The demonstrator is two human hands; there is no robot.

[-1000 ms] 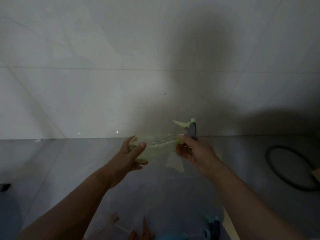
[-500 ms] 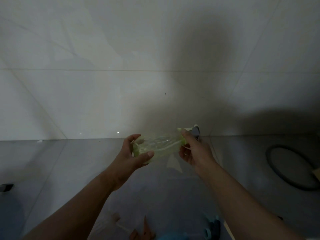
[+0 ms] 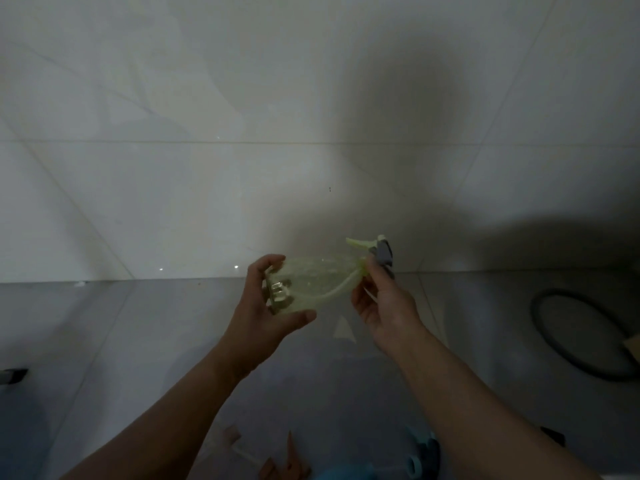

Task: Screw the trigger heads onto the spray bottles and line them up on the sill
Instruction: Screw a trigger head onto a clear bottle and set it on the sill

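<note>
A clear green spray bottle (image 3: 317,282) lies sideways in the air between my hands, its base to the left. My left hand (image 3: 266,317) cups the bottle's base. My right hand (image 3: 382,301) grips the neck end, where a green and grey trigger head (image 3: 375,251) sits on the bottle with its lever pointing up and left. A dip tube shows inside the bottle. At the bottom edge lie an orange-brown trigger head (image 3: 282,467) with a white tube and a blue trigger head (image 3: 420,460) beside a blue bottle (image 3: 346,474).
A white tiled wall (image 3: 207,133) rises straight ahead and meets the grey tiled floor (image 3: 138,341). A dark hose loop (image 3: 581,334) lies on the floor at the right. A small dark object (image 3: 14,375) sits at the left edge.
The bottle has been turned in my hands: the trigger lever, hidden half a second ago, points up again. My left hand has shifted round the base.
</note>
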